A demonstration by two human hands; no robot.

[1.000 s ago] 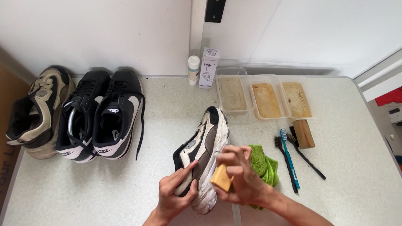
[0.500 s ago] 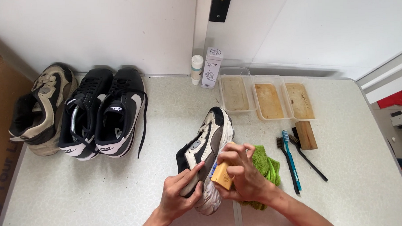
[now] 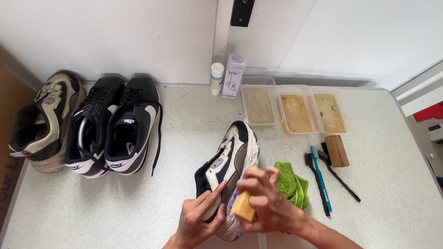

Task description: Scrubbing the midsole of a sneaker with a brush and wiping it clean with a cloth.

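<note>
A brown, white and black sneaker (image 3: 229,158) lies on its side on the speckled table (image 3: 112,216), toe pointing away from me. My left hand (image 3: 198,221) grips its heel end, fingers over the brown side panel. My right hand (image 3: 266,201) presses a yellow-tan sponge (image 3: 244,206) against the shoe's side near the sole. A crumpled green cloth (image 3: 292,185) lies right beside that hand.
A black-and-white sneaker pair (image 3: 114,126) and a beige sneaker (image 3: 42,121) stand at the left. Three clear trays (image 3: 294,112) of murky liquid, a small bottle (image 3: 217,78) and a box (image 3: 233,76) sit at the back. Brushes (image 3: 321,177) and a wooden block (image 3: 337,150) lie at right.
My right hand and the sponge have shifted slightly along the shoe's side; the left hand's grip on the heel end has moved a little. The shoe stays in place.
</note>
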